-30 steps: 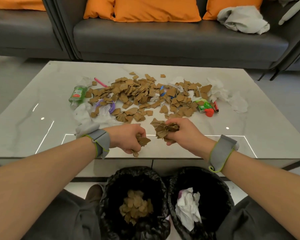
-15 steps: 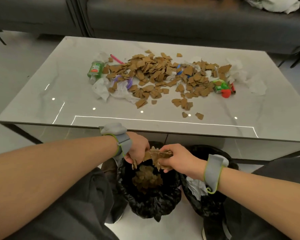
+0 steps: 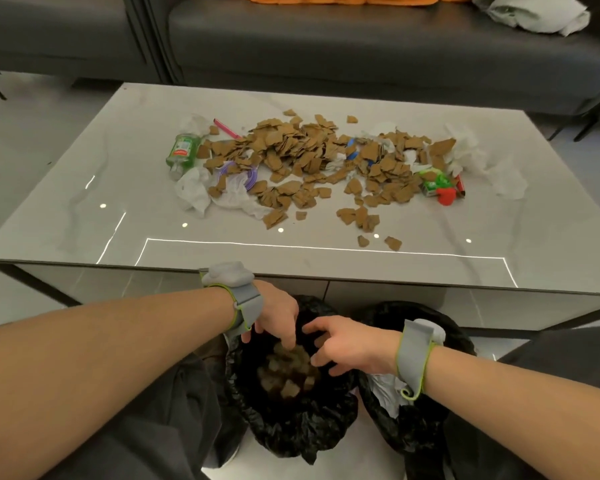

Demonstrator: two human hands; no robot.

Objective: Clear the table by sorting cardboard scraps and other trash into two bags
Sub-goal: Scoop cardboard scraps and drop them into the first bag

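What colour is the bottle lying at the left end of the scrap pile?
The bottle is green, with a pale label; the head view shows it.

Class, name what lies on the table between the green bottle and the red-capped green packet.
In the head view, cardboard scraps fill the stretch from green bottle to packet, mixed with white tissues, a purple ring and a blue item.

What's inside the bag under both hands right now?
Brown cardboard scraps lie piled at the bottom of the black bag. The left hand and right hand hover open over its mouth, covering part of the inside. Anything beneath the scraps is hidden.
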